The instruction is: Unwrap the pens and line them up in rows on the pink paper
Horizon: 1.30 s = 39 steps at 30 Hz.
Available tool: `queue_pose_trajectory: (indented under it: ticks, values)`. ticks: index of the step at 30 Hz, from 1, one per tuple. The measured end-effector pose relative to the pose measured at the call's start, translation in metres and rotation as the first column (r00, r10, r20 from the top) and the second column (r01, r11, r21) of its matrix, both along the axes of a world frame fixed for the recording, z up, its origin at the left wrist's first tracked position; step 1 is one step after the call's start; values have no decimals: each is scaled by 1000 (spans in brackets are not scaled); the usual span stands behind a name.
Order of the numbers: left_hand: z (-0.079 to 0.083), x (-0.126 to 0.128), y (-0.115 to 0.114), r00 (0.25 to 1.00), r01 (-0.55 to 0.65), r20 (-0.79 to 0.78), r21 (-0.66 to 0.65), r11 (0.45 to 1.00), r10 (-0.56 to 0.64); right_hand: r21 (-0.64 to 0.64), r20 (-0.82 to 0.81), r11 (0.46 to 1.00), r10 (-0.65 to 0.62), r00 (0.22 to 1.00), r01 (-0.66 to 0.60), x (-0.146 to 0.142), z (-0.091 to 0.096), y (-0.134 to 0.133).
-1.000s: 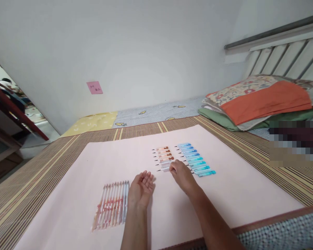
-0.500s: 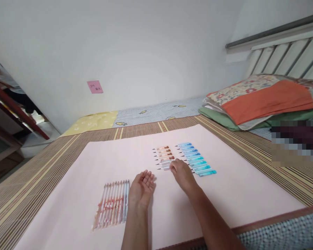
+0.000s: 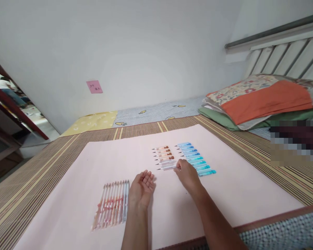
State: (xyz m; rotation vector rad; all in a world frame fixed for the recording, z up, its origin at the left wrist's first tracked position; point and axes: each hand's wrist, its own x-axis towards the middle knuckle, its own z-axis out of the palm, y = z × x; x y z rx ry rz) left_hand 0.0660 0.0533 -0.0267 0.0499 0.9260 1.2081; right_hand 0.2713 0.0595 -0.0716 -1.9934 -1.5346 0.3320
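My right hand (image 3: 185, 173) has its fingers pinched at the right end of a pale pencil (image 3: 168, 167), which lies flat with its dark tip pointing left. That pencil is the nearest in a column of brown-ended pencils (image 3: 165, 154). Just beyond my right hand lies a column of blue and turquoise pencils (image 3: 195, 158), a few partly covered by the fingers. My left hand (image 3: 143, 186) rests palm up on the pink sheet, fingers loosely curled and apart, holding nothing. Left of it, a row of slim clear pens (image 3: 112, 205) with reddish markings lies side by side.
The large pink sheet (image 3: 67, 194) covers a striped mat (image 3: 41, 166). Folded cloths (image 3: 266, 100) are stacked at the right, below a white radiator (image 3: 289, 57). A pink note (image 3: 94, 86) is on the wall. A person (image 3: 9, 90) shows through the doorway at left.
My right hand has shifted slightly right along the pale pencil, showing more of it. My left hand has stayed put. The person beyond the doorway has changed position.
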Motion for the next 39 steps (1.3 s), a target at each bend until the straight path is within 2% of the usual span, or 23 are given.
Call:
queue_pose_trajectory:
  ticks: [33, 39]
  values:
    - [-6, -2, 2, 1000, 10, -11, 22, 1000, -10, 41, 21, 999, 1, 1000, -2, -1, -6, 2]
    - [-7, -2, 2, 999, 11, -43, 40, 999, -9, 92, -74, 996, -14, 997, 21, 4, -3, 0]
